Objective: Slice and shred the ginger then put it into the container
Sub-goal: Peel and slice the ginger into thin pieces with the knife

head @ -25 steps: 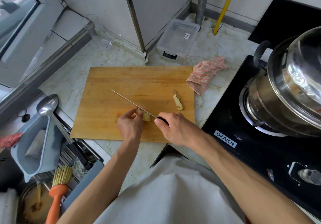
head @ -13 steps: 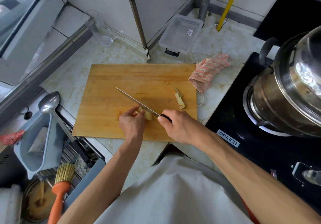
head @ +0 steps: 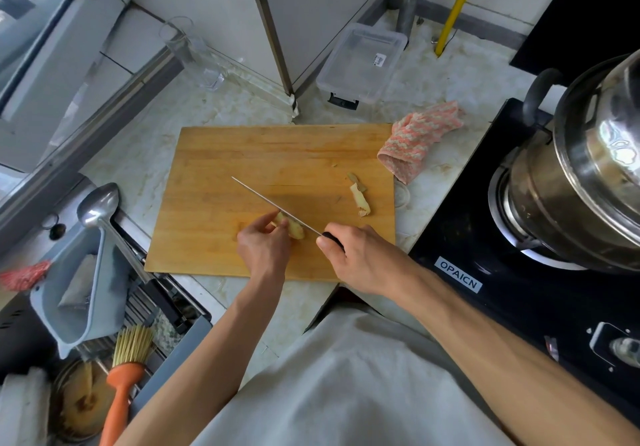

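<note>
Near the wooden cutting board's [head: 221, 182] front edge, the left hand [head: 261, 246] pinches the ginger [head: 294, 229], half hidden by its fingers. At its 3 o'clock, the right hand [head: 360, 258] grips the knife [head: 273, 207], handle mostly covered, blade over the ginger. A clear plastic container [head: 360, 61] sits at 12 o'clock.

Both bare forearms reach forward from the lower edge of the view and converge toward the middle. The left hand [head: 263, 248] lies palm down with its back toward the camera, the wrist nearly straight, the fingers curled under and forward and the thumb stretched out to the right; the fingertips pinch a piece of ginger [head: 294, 229]. The right hand [head: 360, 258] sits just to the right of it, knuckles up, the fingers wrapped round the dark handle of a knife [head: 273, 208] and the thumb lying along the handle's near side. The two hands are near each other but do not touch.
</note>
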### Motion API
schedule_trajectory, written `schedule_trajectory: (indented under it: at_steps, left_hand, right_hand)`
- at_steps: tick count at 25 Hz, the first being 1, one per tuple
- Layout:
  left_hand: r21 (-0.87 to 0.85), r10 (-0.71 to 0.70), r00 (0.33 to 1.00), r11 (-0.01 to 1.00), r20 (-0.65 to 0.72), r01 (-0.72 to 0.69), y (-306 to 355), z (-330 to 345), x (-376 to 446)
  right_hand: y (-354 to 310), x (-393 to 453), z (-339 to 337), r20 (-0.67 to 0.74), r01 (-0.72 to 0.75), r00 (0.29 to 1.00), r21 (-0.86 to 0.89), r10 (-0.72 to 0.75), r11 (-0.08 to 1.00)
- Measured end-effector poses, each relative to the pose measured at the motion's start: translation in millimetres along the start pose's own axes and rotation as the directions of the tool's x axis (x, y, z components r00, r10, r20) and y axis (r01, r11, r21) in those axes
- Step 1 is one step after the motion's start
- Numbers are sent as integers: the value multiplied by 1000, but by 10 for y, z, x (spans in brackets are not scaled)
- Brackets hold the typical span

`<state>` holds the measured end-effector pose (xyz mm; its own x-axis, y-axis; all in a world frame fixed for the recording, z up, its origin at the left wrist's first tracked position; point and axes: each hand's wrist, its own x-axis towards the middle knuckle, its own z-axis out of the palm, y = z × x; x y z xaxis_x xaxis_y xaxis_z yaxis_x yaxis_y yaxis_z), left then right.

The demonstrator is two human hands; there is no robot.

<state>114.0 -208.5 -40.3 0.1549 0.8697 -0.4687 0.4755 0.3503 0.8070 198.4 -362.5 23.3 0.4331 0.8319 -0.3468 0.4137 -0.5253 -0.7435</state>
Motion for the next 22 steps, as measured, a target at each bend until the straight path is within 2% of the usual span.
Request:
schedule_trajectory:
  at_steps: [9,14,20,22]
  left_hand:
    - [-22,-23,1000,999,10,23,11,-20,-39]
    - [-54,-22,999,998,40,25,24,-59,-50]
    - [-90,66,987,995,148,-53,28,-175,-111]
    - [-10,111,982,994,153,-111,20,-217,-95]
  right_hand:
    - [6,132,149,-4,22,1000,-67,-22,998]
    - [92,62,159,-46,32,998,37,-30,999]
    - [218,-11,16,-125,-19,991,201,45,979]
    - [227,7,-35,-161,-8,986,225,46,974]
